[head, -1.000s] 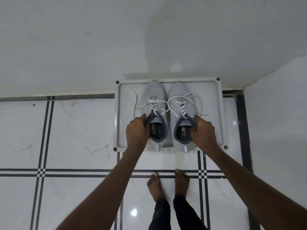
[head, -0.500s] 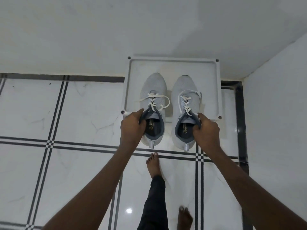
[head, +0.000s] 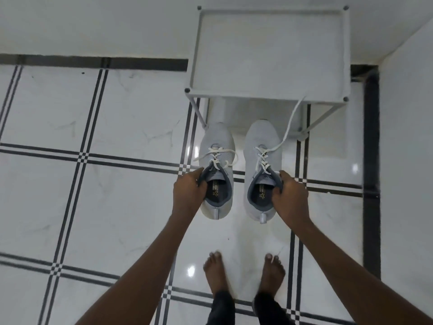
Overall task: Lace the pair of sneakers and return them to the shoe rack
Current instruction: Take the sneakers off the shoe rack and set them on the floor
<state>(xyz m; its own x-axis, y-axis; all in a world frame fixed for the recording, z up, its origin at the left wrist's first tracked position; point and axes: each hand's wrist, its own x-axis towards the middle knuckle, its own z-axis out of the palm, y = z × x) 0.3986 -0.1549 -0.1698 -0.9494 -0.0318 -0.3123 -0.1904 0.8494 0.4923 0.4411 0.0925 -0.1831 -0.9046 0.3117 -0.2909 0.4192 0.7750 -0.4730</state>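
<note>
I hold a pair of light grey sneakers with white laces, toes pointing away from me. My left hand (head: pixel 190 193) grips the collar of the left sneaker (head: pixel 216 148). My right hand (head: pixel 289 195) grips the collar of the right sneaker (head: pixel 262 141). Both sneakers are in front of the white shoe rack (head: pixel 269 55), over the floor. A loose white lace (head: pixel 290 123) runs from the right sneaker up to the rack's front edge. The rack's top shelf is bare.
The rack stands in a corner, with a white wall behind it and another wall (head: pixel 407 113) to its right. The floor is glossy white tile with black lines (head: pixel 79 158). My bare feet (head: pixel 216 270) stand just behind the sneakers.
Both sneakers have come off the rack's top shelf, back toward me and lower. I have stepped back, and one lace of the right sneaker now trails to the rack's edge.
</note>
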